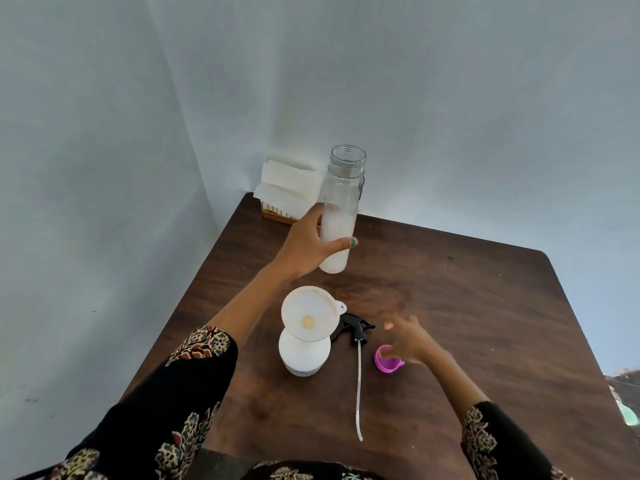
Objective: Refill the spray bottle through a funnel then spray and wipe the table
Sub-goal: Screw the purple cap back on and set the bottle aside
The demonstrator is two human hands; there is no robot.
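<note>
My left hand [304,244] grips a tall clear bottle [343,206], open at the top and holding white liquid in its lower half, lifted upright above the table. Nearer to me stands the white spray bottle [304,356] with a white funnel [309,318] seated in its neck. The black spray head [353,329] with its long dip tube [359,386] lies on the table just right of the funnel. My right hand [410,336] hovers blurred over a pink cap [387,358], fingers spread, holding nothing.
A brown wooden table [467,306] fills the lower view. A holder of white paper napkins [287,188] stands at the far left corner against the pale wall. The table's left edge runs close beside my left arm.
</note>
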